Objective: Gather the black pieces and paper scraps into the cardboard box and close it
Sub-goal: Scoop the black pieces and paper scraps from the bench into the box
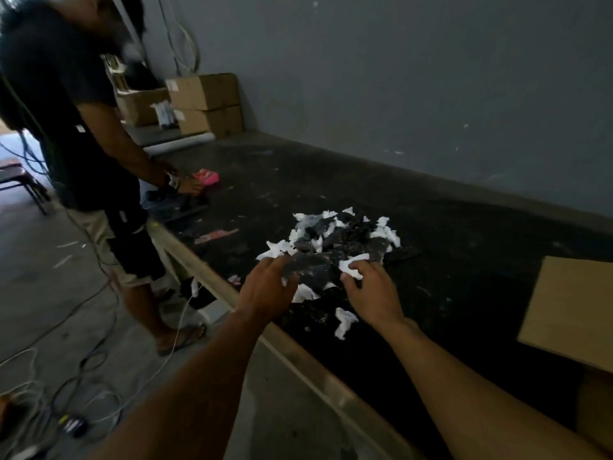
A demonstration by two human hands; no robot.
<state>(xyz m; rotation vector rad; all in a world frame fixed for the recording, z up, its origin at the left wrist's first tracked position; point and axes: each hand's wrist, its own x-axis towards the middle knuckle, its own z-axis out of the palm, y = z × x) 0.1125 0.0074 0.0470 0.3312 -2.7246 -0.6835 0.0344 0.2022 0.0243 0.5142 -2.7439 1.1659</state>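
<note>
Reaching forward, left hand grips black piece, right hand pinches paper scrap.

Person: seen at the upper left, stood at the table's edge; dark shirt and shorts are worn, a watch on the wrist.
Pink item: laid on the table, left of centre, just beside that wrist.
Table: dark top, pale edge, run from upper centre to lower right.
Boxes: stacked at the upper left centre, against the wall.
Roll: white, laid before the boxes.
Wall: grey, upper right.
Cables: strewn over the floor, lower left.
Sandal: worn, on the floor, lower left.
</note>
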